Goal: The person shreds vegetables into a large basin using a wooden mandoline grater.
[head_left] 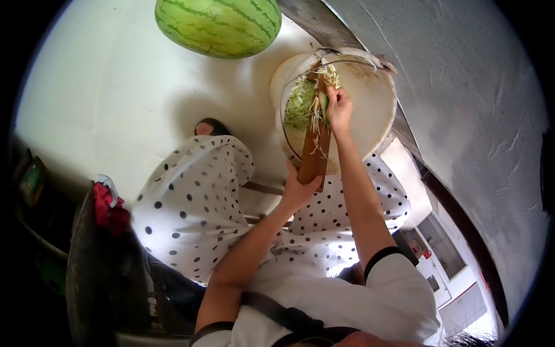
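My left hand (pixel 299 188) is closed around the near end of a long wooden grater board (pixel 315 151), which lies slantwise across a white bucket (pixel 370 124). Farther up the board, my right hand (pixel 340 110) has its fingers closed on a pale green vegetable piece (pixel 324 107), pressed to the board's surface. My fingers cover much of that piece, so its exact kind is unclear. Thin shreds cling to the board around it. A heap of light green shreds (pixel 299 104) shows inside the bucket, left of the board.
A large striped watermelon (pixel 219 26) rests on the pale floor (pixel 127 75) beyond the bucket. A grey wall (pixel 462 87) rises close on the right. My knees in dotted cloth (pixel 191 196) flank the bucket's near side. Red cloth (pixel 110 208) hangs at the left.
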Available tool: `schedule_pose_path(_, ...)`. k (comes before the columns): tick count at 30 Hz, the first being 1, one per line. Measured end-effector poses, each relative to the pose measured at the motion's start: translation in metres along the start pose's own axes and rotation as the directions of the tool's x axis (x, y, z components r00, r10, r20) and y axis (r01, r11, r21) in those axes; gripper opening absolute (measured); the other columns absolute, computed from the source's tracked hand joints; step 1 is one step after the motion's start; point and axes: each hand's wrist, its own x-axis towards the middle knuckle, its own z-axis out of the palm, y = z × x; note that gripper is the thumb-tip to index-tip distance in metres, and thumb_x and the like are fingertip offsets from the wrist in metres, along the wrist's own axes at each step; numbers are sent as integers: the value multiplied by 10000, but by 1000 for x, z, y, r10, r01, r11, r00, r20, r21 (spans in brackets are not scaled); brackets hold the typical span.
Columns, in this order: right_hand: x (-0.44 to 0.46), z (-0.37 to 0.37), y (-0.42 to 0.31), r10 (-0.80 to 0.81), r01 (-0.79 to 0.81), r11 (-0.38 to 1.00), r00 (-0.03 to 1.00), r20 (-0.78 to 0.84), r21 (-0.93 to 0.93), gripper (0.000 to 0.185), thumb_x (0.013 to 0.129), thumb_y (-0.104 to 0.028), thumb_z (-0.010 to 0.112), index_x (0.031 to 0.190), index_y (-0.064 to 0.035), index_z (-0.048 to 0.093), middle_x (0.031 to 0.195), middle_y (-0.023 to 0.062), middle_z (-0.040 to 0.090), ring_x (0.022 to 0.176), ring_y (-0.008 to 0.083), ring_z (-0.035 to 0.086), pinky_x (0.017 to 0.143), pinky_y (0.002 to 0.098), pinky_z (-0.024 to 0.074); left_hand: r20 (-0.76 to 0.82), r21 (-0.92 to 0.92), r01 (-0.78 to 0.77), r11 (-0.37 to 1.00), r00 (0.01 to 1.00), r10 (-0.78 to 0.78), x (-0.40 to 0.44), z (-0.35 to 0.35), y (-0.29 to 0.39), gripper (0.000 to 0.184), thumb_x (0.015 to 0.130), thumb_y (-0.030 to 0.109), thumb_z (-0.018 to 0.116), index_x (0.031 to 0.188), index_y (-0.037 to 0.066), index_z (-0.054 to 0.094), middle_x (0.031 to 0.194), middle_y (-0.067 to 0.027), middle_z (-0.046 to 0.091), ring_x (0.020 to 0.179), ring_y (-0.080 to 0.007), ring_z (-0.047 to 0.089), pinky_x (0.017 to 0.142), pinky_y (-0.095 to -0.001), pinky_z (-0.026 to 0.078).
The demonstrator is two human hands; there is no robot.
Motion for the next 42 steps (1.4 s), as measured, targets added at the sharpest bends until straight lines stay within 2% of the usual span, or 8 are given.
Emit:
schedule_pose_path(4, -8, 1, -4, -218, 220, 974, 975, -52, 45, 299, 848, -231, 569, 676, 11, 536, 577, 151, 515, 500, 223, 432, 514, 353, 390, -40, 106, -297, 949, 952, 303, 18, -2, -22, 914, 785, 181, 623, 1289, -126, -74, 1026, -189, 549, 788, -206, 592, 603, -276, 479)
schedule_pose_path(10, 24, 7, 1, -130, 131, 991, 985, 115, -2, 300, 847, -232, 566, 682, 14, 520, 584, 164, 503, 509, 246, 451, 508, 358, 374, -18, -84, -38, 996, 999, 36, 6, 0, -4, 903, 777, 173, 635, 1282, -129, -50, 1024, -196, 543, 785, -197, 592, 601, -279, 481)
schedule_pose_path(15, -43, -14, -5, -316, 309, 946, 947, -65, -94, 293, 839, -231, 577, 668, 0, 521, 639, 151, 511, 573, 279, 458, 562, 369, 384, -53, -30, -126, 992, 991, 124, 16, -2, -20, 908, 776, 177, 637, 1281, -131, -51, 1022, -199, 542, 785, -193, 591, 602, -277, 481)
schedule_pose_path(19, 50, 27, -8, 6, -2, 991, 1000, 23, -136, 348, 838, -272, 569, 667, 24, 503, 632, 179, 496, 568, 304, 452, 563, 401, 377, 27, -1, -62, 998, 998, 62, 8, -6, -2, 926, 777, 194, 636, 1291, -138, -59, 1029, -197, 541, 797, -194, 587, 613, -278, 482)
schedule_pose_path(25, -39, -14, 2, -311, 304, 947, 948, -65, -104, 305, 838, -256, 574, 668, -9, 519, 643, 163, 499, 591, 291, 460, 567, 399, 379, -4, -69, -50, 996, 999, 50, 6, -3, -8, 819, 783, 178, 632, 1276, -116, 48, 1048, -203, 523, 846, -211, 578, 646, -301, 488)
schedule_pose_path(29, 37, 11, 7, -77, 92, 988, 989, 125, -121, 281, 835, -227, 579, 671, -5, 529, 643, 156, 516, 566, 283, 454, 555, 376, 383, 25, -30, -86, 996, 996, 87, 5, -6, 1, 865, 784, 167, 632, 1289, -123, -7, 1060, -201, 522, 837, -208, 580, 637, -285, 486)
schedule_pose_path(33, -44, -12, -1, -379, 371, 922, 923, -61, -116, 288, 841, -204, 566, 672, 24, 519, 581, 165, 496, 499, 289, 423, 504, 368, 372, 7, -51, -56, 997, 998, 56, 2, -2, -2, 939, 786, 160, 629, 1305, -104, -108, 1076, -211, 520, 844, -207, 580, 632, -280, 484)
schedule_pose_path(42, -23, -6, 1, -214, 211, 973, 977, -17, -90, 221, 830, -171, 588, 703, -3, 522, 638, 152, 525, 573, 279, 495, 576, 372, 416, -37, -14, -50, 999, 998, 49, -1, -1, 9, 921, 800, 161, 611, 1299, -112, -114, 1002, -201, 555, 784, -206, 602, 629, -270, 486)
